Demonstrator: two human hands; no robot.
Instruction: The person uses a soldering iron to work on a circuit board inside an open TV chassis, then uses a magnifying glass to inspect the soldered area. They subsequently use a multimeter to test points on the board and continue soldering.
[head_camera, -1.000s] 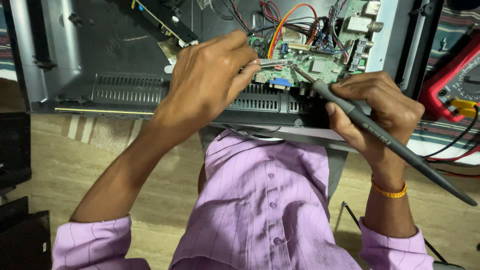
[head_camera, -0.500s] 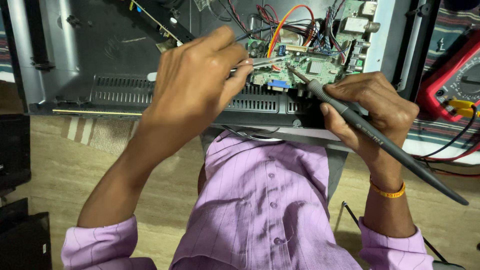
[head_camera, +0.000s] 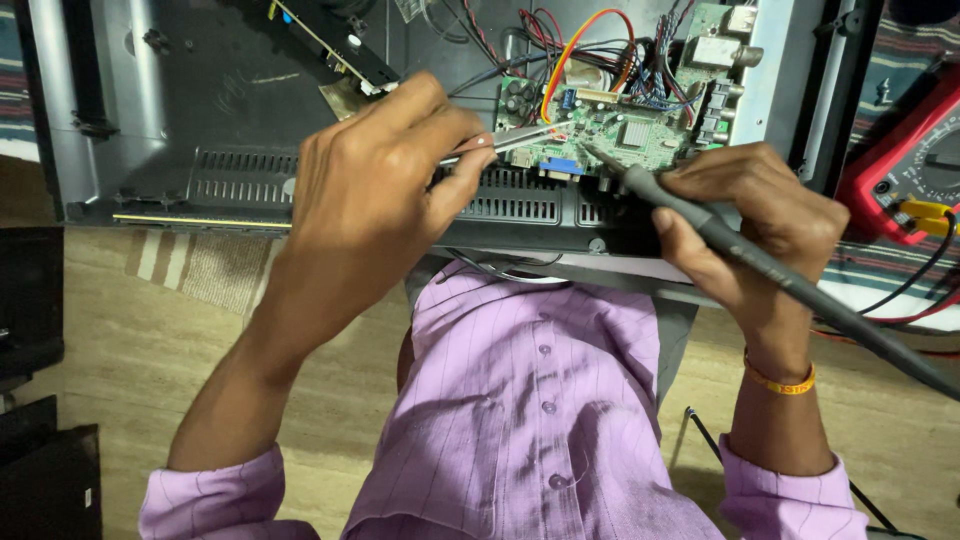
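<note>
Green circuit board (head_camera: 640, 125) inside opened black casing (head_camera: 250, 130), left hand (head_camera: 370, 190) pinching thin metal tweezers (head_camera: 515, 140) over it, right hand (head_camera: 760, 220) gripping grey soldering iron (head_camera: 790, 275), tip touching board, red meter (head_camera: 905, 165) nearby.

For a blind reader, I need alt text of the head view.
Two hands work over a green circuit board inside an opened dark panel: the right hand holds a grey soldering iron, tip on the board, and the left hand holds thin metal tweezers beside it. A red multimeter lies at right.
</note>
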